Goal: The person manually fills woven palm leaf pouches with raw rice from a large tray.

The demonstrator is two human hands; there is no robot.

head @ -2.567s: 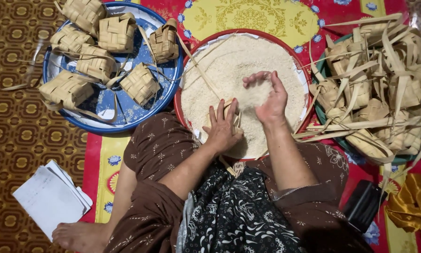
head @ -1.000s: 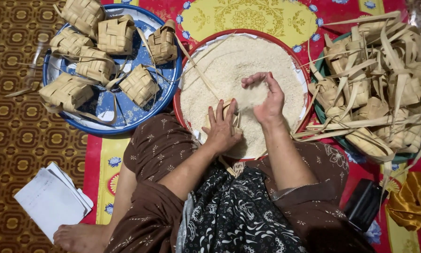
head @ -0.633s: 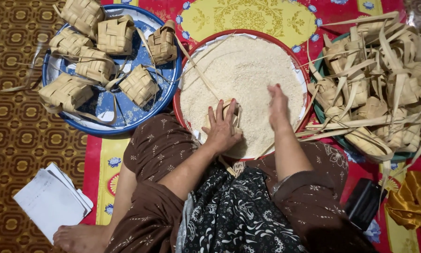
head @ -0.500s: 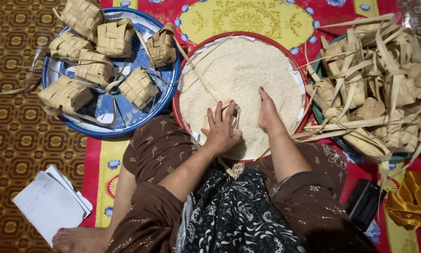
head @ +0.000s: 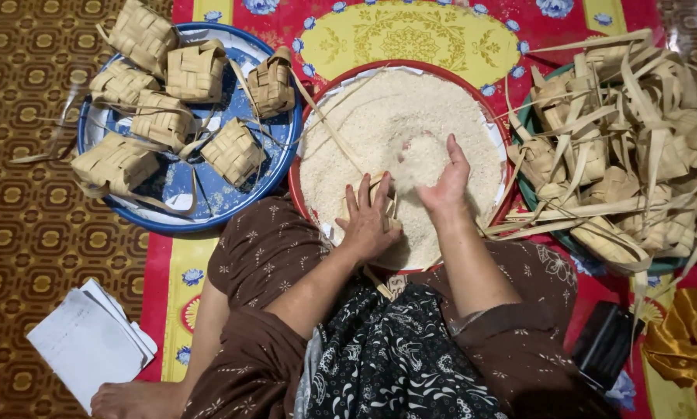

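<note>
One camera sits on the head and looks straight down, close, with the rice tray (head: 309, 155) in the middle.

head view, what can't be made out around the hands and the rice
- Woven pouch, head view: mostly hidden under the left hand, so its opening cannot be seen.
- Right hand: palm faces away, and the rice by it is blurred.
- Red tray: near rim covered by the arms.
- Empty pouches: cut off by the right edge.
</note>
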